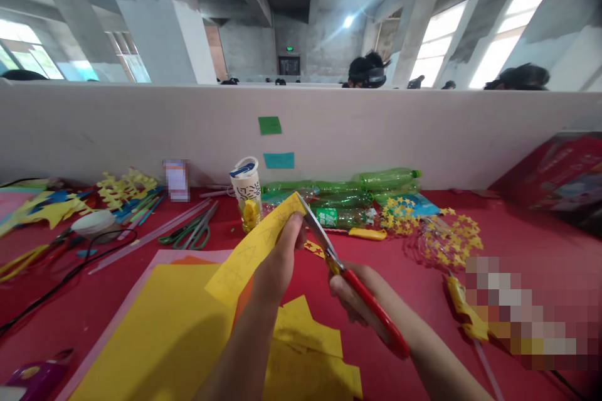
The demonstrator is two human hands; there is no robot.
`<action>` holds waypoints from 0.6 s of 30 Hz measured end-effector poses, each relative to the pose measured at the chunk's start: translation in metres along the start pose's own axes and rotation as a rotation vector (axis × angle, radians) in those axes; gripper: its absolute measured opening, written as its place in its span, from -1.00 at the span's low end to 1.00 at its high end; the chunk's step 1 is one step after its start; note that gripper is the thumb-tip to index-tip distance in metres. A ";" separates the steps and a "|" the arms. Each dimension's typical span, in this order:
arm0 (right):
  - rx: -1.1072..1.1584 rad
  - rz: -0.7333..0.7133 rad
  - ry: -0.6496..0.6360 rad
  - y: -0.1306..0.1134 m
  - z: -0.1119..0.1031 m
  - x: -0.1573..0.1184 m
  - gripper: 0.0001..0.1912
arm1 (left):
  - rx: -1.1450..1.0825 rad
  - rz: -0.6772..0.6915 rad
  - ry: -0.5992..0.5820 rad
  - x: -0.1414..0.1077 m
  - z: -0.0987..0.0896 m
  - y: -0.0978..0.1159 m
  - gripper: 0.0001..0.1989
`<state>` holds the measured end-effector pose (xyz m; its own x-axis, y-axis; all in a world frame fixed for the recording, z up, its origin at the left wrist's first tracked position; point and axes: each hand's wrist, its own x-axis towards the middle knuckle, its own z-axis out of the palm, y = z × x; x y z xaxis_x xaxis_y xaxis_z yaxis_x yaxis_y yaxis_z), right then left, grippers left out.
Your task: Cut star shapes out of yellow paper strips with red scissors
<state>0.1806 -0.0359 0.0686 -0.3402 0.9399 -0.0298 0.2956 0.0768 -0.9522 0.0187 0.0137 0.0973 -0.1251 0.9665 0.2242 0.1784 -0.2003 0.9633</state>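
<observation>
My left hand (280, 256) pinches a yellow paper strip (244, 253) near its far upper end. Pencilled star outlines run along the strip. In my right hand (360, 288) is a pair of red-handled scissors (374, 310), with the blades pointing up and left to the strip's far end; the blades look nearly together. Under my left forearm lie several cut pieces of yellow paper (315, 332). Large yellow sheets (155, 326) are stacked to the left, with orange and pink paper beneath. A small strip with star-shaped holes (314, 249) rests behind the scissors.
Green plastic bottles (343, 200) lie along the white partition (141, 131), beside a patterned cup (244, 181). A yellow utility knife (367, 235) is in front. Yellow stars (458, 238) and a glue gun (463, 307) lie right. Green-handled scissors (195, 231) and a purple tool (40, 376) are left.
</observation>
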 end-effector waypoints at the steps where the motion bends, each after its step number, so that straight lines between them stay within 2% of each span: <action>1: 0.001 -0.005 0.003 0.000 0.001 0.000 -0.53 | 0.000 -0.002 -0.011 0.000 -0.001 0.000 -0.57; 9: 0.024 -0.012 0.032 -0.001 0.005 -0.001 -0.48 | -0.008 -0.005 -0.115 0.003 -0.007 0.003 -0.57; 14: -0.009 -0.011 0.019 0.000 0.003 0.000 -0.48 | -0.052 -0.005 -0.033 0.002 -0.003 0.004 -0.57; 18: -0.033 -0.005 0.010 0.000 0.003 0.000 -0.49 | -0.083 0.015 -0.039 0.002 -0.002 0.005 -0.58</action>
<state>0.1784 -0.0371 0.0678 -0.3326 0.9428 -0.0223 0.3235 0.0919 -0.9417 0.0174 0.0146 0.1027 -0.0842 0.9684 0.2347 0.0986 -0.2262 0.9691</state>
